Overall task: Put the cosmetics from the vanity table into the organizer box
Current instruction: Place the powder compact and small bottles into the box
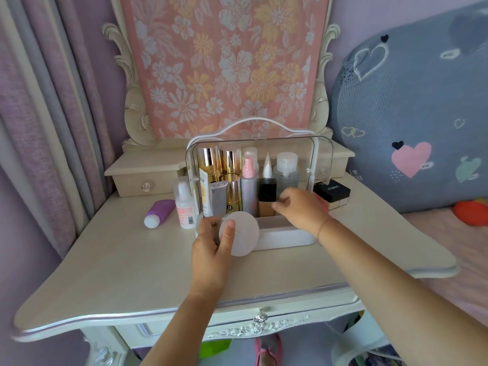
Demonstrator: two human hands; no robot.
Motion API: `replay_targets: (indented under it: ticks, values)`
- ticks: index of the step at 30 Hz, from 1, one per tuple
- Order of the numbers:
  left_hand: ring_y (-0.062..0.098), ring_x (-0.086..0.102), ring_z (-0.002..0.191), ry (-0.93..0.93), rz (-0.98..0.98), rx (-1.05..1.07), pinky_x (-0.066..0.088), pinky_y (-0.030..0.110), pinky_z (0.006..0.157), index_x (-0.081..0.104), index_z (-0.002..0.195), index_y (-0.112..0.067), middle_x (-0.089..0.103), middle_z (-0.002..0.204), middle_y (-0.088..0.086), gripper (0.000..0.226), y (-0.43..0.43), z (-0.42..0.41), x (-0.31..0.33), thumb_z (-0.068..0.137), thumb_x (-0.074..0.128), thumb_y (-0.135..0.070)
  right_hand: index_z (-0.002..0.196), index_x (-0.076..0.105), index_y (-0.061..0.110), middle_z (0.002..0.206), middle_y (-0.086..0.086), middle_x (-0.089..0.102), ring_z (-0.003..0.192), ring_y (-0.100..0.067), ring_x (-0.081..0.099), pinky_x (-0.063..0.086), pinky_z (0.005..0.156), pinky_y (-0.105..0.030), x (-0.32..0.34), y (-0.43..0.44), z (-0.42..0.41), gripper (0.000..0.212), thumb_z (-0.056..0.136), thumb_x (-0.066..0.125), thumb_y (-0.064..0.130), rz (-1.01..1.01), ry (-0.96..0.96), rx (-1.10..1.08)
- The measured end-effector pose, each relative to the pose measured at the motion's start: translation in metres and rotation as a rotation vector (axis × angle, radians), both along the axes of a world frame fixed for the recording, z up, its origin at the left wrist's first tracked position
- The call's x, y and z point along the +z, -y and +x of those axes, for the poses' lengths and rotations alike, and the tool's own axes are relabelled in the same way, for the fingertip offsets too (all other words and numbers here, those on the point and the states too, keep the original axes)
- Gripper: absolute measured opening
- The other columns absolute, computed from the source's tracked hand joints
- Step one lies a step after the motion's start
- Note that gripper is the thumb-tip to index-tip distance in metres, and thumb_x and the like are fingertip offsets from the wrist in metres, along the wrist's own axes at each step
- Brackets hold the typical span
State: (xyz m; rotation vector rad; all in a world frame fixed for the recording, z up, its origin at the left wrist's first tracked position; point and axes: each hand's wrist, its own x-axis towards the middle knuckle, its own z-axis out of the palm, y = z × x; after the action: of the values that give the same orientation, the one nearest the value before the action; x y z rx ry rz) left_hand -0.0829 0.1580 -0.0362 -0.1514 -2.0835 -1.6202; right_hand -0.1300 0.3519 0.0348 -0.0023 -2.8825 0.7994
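The left hand [211, 243] grips a round white compact [241, 233], thumb across its face and fingers [204, 224] curled behind the left edge, holding it upright just in front of the organizer box [285, 235] at its front left corner. The right hand [301, 207] reaches into the front right part of the box, fingers loosely bent near a black-capped foundation bottle [267, 198] (whether they pinch anything I cannot tell). The box stands on the table [132, 260] with its clear lid [323, 159] raised, and it already holds gold tubes [228, 165], a pink spray bottle [249, 186], a white tube [268, 167] and a clear bottle [286, 170]. Outside the box, to its left, a small white bottle [184, 204] stands beside a purple tube [158, 211] lying down. To its right rests a black-lidded jar [332, 192].
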Motion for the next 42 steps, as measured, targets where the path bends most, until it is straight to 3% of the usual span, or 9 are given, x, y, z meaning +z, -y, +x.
replay_targets:
  ticks: [4, 7, 10, 13, 18, 25, 30, 34, 42]
  values:
    - [0.002, 0.057, 0.078, -0.083, -0.021, -0.108, 0.045, 0.02, 0.067, 0.05, 0.105, -0.026, 0.062, 0.087, -0.013, 0.03, -0.015, 0.003, 0.023, 0.086, 0.052, -0.049, 0.113, 0.061, 0.036, 0.106, 0.016, 0.066, 0.065, -0.006, 0.065, 0.047, 0.064, -0.023, 0.023, -0.016, 0.027, 0.037, 0.084, 0.055, 0.059, -0.334, 0.036, 0.263]
    - [0.001, 0.06, 0.088, -0.118, -0.039, -0.256, 0.045, 0.013, 0.073, 0.051, 0.111, -0.024, 0.064, 0.094, -0.018, 0.031, -0.039, -0.005, 0.047, 0.088, 0.055, -0.045, 0.119, 0.059, 0.033, 0.093, 0.016, 0.069, 0.055, -0.005, 0.057, 0.044, 0.052, -0.017, 0.038, -0.024, 0.035, 0.046, 0.077, 0.071, 0.05, -0.411, 0.08, 0.46]
    - [-0.002, 0.058, 0.094, -0.096, -0.073, -0.311, 0.045, 0.014, 0.076, 0.051, 0.116, -0.026, 0.063, 0.101, -0.022, 0.037, -0.06, -0.017, 0.056, 0.086, 0.054, -0.047, 0.114, 0.063, 0.025, 0.088, 0.016, 0.065, 0.065, 0.004, 0.055, 0.043, 0.064, -0.019, 0.045, -0.035, 0.029, 0.035, 0.08, 0.074, 0.027, -0.257, -0.079, 0.367]
    - [0.011, 0.051, 0.113, -0.107, -0.259, -0.163, 0.044, 0.027, 0.093, 0.044, 0.132, -0.02, 0.05, 0.128, -0.005, 0.043, -0.067, -0.031, 0.05, 0.092, 0.054, -0.033, 0.125, 0.057, 0.018, 0.113, 0.001, 0.064, 0.097, -0.013, 0.059, 0.042, 0.08, -0.027, 0.046, -0.038, 0.022, 0.045, 0.083, 0.07, 0.027, 0.049, -0.184, 0.186]
    - [0.019, 0.04, 0.131, -0.166, -0.516, -0.068, 0.042, 0.028, 0.1, 0.033, 0.144, -0.014, 0.032, 0.149, 0.0, 0.052, -0.059, -0.035, 0.033, 0.093, 0.039, -0.003, 0.119, 0.055, 0.009, 0.106, -0.012, 0.06, 0.092, -0.03, 0.06, 0.043, 0.069, -0.031, 0.044, -0.018, 0.012, 0.03, 0.089, 0.058, 0.011, 0.464, -0.247, 0.057]
    - [0.023, 0.06, 0.092, -0.065, -0.894, -0.051, 0.042, 0.027, 0.06, 0.0, 0.15, -0.024, -0.008, 0.157, -0.015, 0.078, -0.061, -0.037, 0.026, 0.088, 0.038, 0.005, 0.115, 0.054, 0.001, 0.128, -0.021, 0.046, 0.094, -0.032, 0.061, 0.048, 0.078, -0.035, 0.031, -0.011, 0.01, 0.028, 0.087, 0.056, -0.003, 0.514, -0.066, -0.005]
    - [0.025, 0.062, 0.075, -0.104, -1.013, 0.051, 0.04, 0.03, 0.049, 0.019, 0.146, -0.015, 0.017, 0.156, 0.0, 0.066, -0.073, -0.056, 0.053, 0.089, 0.052, -0.003, 0.105, 0.057, 0.001, 0.115, -0.018, 0.053, 0.094, -0.033, 0.06, 0.047, 0.074, -0.036, 0.032, -0.014, 0.013, 0.019, 0.086, 0.062, 0.002, 0.485, -0.073, -0.067]
    - [0.028, 0.065, 0.084, -0.042, -1.099, 0.09, 0.047, 0.033, 0.059, 0.044, 0.129, -0.011, 0.052, 0.121, 0.007, 0.04, -0.077, -0.067, 0.075, 0.09, 0.054, -0.005, 0.113, 0.054, 0.001, 0.115, -0.018, 0.054, 0.098, -0.033, 0.061, 0.048, 0.075, -0.036, 0.03, -0.01, 0.015, 0.025, 0.089, 0.059, 0.003, 0.5, -0.107, -0.094]
    - [0.031, 0.063, 0.089, -0.029, -1.173, 0.064, 0.051, 0.037, 0.07, 0.054, 0.121, -0.013, 0.058, 0.106, 0.01, 0.044, -0.072, -0.076, 0.092, 0.082, 0.054, 0.009, 0.118, 0.048, 0.003, 0.109, -0.019, 0.056, 0.095, -0.035, 0.06, 0.043, 0.068, -0.036, 0.025, -0.007, 0.008, 0.036, 0.084, 0.05, -0.009, 0.45, -0.173, -0.073]
